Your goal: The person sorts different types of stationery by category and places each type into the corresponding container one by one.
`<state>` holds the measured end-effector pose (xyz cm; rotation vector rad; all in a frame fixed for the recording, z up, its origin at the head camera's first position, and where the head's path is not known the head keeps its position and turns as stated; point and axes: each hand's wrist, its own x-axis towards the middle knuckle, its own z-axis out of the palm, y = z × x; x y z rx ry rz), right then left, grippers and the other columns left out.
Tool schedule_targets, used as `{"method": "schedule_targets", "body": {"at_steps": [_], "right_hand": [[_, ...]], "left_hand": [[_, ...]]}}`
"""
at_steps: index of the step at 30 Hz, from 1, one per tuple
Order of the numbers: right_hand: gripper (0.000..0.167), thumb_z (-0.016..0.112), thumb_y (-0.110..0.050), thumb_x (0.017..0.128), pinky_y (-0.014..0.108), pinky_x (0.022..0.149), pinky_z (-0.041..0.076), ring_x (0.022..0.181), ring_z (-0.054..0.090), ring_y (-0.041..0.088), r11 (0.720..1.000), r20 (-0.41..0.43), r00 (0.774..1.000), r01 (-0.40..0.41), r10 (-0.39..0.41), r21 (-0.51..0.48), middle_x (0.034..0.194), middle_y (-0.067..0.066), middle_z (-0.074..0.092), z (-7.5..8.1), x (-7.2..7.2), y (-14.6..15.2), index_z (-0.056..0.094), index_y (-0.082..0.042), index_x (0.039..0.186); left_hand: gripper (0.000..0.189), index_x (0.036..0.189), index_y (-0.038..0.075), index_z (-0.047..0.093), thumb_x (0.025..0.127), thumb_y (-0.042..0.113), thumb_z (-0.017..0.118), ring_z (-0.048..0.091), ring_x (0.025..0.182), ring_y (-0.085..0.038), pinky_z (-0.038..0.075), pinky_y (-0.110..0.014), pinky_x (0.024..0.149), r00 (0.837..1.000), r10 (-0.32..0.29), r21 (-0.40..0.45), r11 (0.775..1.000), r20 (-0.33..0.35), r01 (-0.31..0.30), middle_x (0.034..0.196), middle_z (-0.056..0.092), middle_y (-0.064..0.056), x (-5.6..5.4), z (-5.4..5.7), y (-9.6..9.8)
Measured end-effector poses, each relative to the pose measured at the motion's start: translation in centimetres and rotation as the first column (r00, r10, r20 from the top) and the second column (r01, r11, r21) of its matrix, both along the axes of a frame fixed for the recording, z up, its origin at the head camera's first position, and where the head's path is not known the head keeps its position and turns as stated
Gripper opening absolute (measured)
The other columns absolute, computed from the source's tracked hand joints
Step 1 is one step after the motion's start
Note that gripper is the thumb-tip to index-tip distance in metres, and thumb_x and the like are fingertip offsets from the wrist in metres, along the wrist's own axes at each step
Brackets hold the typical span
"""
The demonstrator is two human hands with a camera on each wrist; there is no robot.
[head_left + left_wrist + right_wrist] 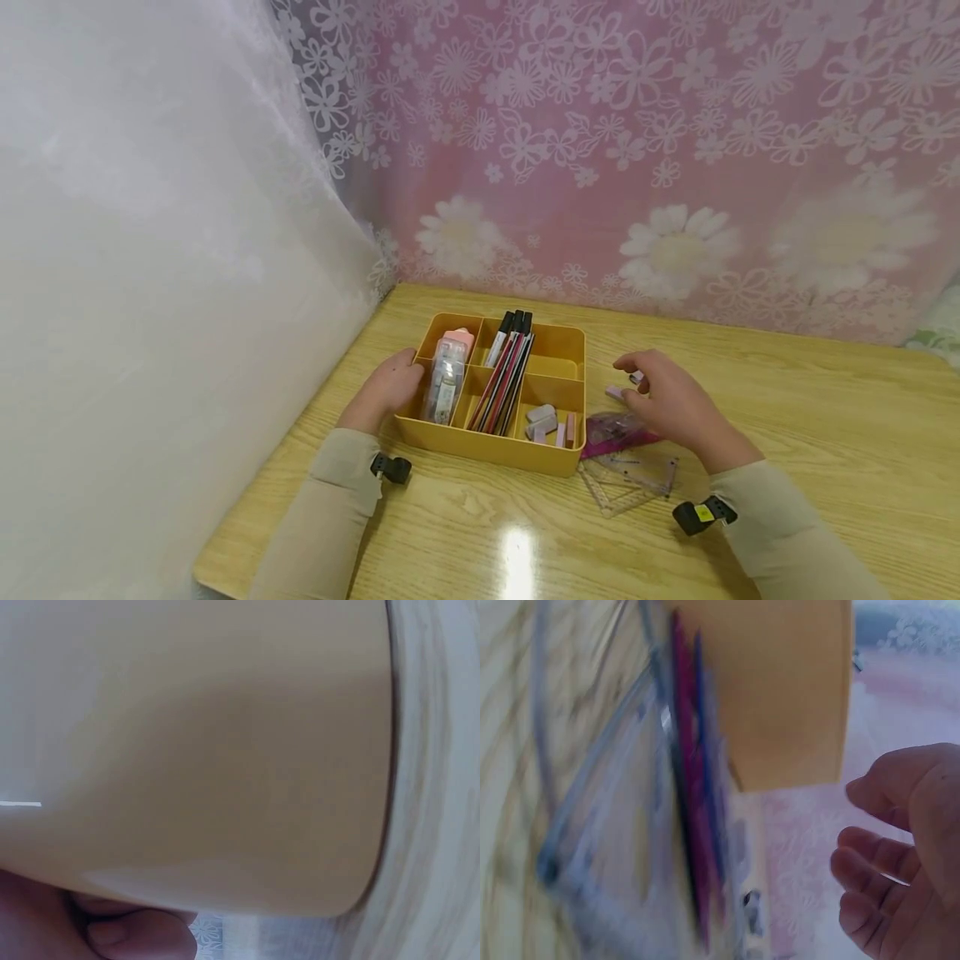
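Note:
A yellow compartment organizer (pixel 487 450) stands on the table, its plain side filling the left wrist view. My left hand (pixel 388 387) grips its left wall, fingers at the rim. Inside are a clear bottle-shaped container (pixel 446 387), a pink item (pixel 459 337), black-capped markers (pixel 517 320), several dark pencils (pixel 504 387) and several erasers (pixel 542 421). To the right of the organizer, my right hand (pixel 671 404) hovers with bent, parted fingers and nothing between them. Close under its fingertips lies a small pale eraser (pixel 614 392), with a small dark-and-white piece (pixel 636 377) beside it.
Beside the organizer's right wall lies a magenta item (pixel 600 447) under clear wrapping. Transparent drawing rulers (pixel 630 500) lie in front of it. A white sheet (pixel 187 250) hangs along the left, and a pink flowered curtain (pixel 570 183) closes off the table's back edge.

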<state>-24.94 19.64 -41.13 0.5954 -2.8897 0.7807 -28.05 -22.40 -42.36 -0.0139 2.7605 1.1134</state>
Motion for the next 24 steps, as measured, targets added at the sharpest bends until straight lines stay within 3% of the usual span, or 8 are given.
{"method": "schedule_targets", "body": {"at_steps": [5,13,19,24], "right_hand": [[0.04,0.065,-0.023,0.099,0.048,0.075,0.052,0.088,0.059,0.025,0.999,0.042,0.999,-0.009,0.007,0.047,0.122,0.022,0.061,-1.0,-0.9,0.6,0.062,0.0,0.131],[0.031,0.064,-0.021,0.098,0.058,0.089,0.051,0.104,0.063,0.035,0.989,0.021,1.0,-0.024,0.021,0.148,0.122,0.017,0.063,-1.8,-1.9,0.4,0.067,-0.004,0.124],[0.018,0.061,-0.013,0.095,0.052,0.081,0.054,0.089,0.063,0.025,0.964,0.048,0.999,-0.009,-0.004,0.267,0.103,0.008,0.063,-2.3,-2.5,0.0,0.071,-0.009,0.11],[0.012,0.062,-0.014,0.096,0.049,0.075,0.055,0.081,0.062,0.02,0.952,0.048,0.999,0.004,-0.02,0.305,0.094,0.002,0.065,-2.7,-2.9,-0.3,0.07,-0.013,0.105]], "left_hand": [[0.05,0.142,-0.001,0.048,0.106,0.029,0.033,0.053,0.124,-0.034,0.04,-0.054,0.108,1.0,-0.004,-0.008,1.0,-0.005,0.004,0.136,0.056,-0.018,-0.1,-0.1,0.0],[0.049,0.142,0.0,0.049,0.106,0.029,0.033,0.053,0.122,-0.033,0.04,-0.054,0.108,1.0,0.002,0.01,1.0,0.0,-0.002,0.136,0.057,-0.017,-0.2,0.0,0.1],[0.048,0.142,0.0,0.048,0.106,0.028,0.034,0.053,0.123,-0.033,0.04,-0.055,0.107,1.0,0.001,0.016,1.0,0.003,-0.001,0.137,0.056,-0.018,-0.2,-0.3,0.3],[0.048,0.141,-0.001,0.049,0.105,0.028,0.033,0.053,0.123,-0.034,0.039,-0.055,0.107,1.0,-0.007,-0.004,1.0,-0.013,0.007,0.136,0.056,-0.018,-0.2,-0.2,0.2]]}}
